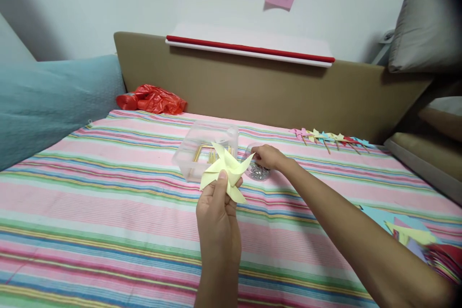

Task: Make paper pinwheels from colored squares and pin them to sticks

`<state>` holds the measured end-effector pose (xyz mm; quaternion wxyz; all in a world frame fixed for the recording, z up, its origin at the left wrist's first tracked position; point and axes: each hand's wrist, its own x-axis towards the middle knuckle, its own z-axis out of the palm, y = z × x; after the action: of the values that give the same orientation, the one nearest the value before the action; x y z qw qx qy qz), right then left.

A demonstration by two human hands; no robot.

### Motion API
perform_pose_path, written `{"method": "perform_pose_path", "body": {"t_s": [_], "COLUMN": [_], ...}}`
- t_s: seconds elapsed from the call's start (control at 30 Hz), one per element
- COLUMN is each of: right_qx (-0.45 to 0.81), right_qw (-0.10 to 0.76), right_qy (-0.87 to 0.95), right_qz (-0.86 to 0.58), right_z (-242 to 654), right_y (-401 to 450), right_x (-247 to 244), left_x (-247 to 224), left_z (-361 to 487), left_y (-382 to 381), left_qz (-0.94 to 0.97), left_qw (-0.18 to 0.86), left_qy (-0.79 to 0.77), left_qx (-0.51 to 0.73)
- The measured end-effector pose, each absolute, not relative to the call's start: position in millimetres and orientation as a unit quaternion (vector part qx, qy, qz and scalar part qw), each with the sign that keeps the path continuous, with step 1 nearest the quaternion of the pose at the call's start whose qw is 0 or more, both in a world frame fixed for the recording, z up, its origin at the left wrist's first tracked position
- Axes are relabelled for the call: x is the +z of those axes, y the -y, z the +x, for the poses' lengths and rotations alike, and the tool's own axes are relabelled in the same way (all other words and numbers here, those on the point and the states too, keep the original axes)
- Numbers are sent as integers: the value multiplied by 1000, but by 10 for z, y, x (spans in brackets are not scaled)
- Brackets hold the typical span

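Observation:
A pale yellow paper pinwheel (231, 168) is pinched in my left hand (220, 202), the thumb pressed near its middle and the folded blades spread around it. My right hand (267, 158) reaches into a small clear round container (249, 150) of shiny silvery bits, likely pins, too small to make out (258, 172). Its fingers are bent together at the container, and whatever is between them is hidden. Just behind the pinwheel stands a clear plastic box (186, 156) with several gold-coloured sticks (211, 156) inside.
Finished pinwheels on sticks (325, 137) lie in a row at the back right. Coloured paper sheets (415, 233) are stacked at the right. A red plastic bag (155, 99) lies at the back left, before a brown board (252, 86). Striped cloth (108, 221) covers the surface.

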<state>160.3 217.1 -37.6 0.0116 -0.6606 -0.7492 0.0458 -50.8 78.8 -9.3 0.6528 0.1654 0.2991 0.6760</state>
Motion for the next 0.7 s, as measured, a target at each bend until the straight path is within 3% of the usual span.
{"method": "perform_pose_path", "body": {"t_s": [0.17, 0.3, 0.53, 0.7], "right_qx": [6, -11, 75, 33], "right_qw": [122, 181, 98, 169], "right_qy": [751, 747, 680, 657], "right_qz": [-649, -640, -722, -734], "right_z": [1696, 1962, 2306, 2325], "right_y": [-1876, -1065, 196, 381], "right_x": [-62, 52, -459, -673], "left_x": [-94, -89, -65, -102], "left_z": [-513, -476, -260, -143], "left_y": [-791, -794, -679, -622], "left_qz": [170, 170, 230, 284], "left_qw": [653, 657, 665, 658], "left_qy": [-294, -295, -266, -287], "left_qx": [677, 673, 658, 635]}}
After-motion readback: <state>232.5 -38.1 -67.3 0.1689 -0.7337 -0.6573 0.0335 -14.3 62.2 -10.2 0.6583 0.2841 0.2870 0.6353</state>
